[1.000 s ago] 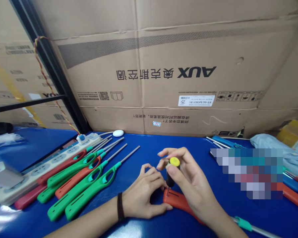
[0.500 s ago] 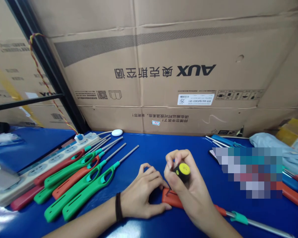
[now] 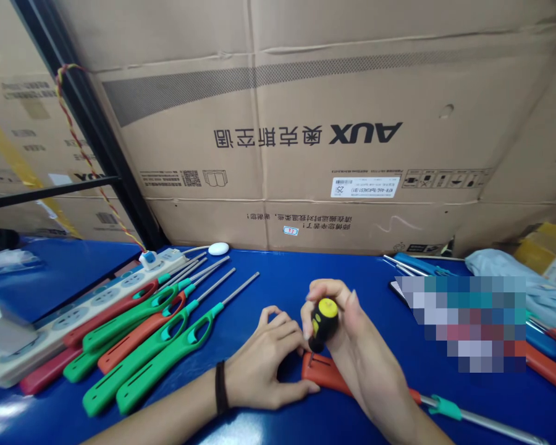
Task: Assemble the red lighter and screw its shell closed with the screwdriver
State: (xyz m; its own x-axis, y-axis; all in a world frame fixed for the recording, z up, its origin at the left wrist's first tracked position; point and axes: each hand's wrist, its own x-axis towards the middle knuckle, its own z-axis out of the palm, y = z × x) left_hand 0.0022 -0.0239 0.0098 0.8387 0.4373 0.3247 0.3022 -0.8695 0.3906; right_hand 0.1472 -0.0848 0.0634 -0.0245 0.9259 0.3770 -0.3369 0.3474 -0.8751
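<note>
The left hand [image 3: 264,361] curls around an orange-red plastic lighter handle [image 3: 324,374] on the blue workbench [image 3: 278,278], long green plastic lighters [image 3: 134,368] nearby; the right hand [image 3: 340,334] pinches a stubby black-and-yellow screwdriver [image 3: 323,322], its tip now lifted off the handle

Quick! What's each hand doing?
Left hand: curled, holding the orange utility lighter.
Right hand: closed, holding the yellow-capped screwdriver.
</note>
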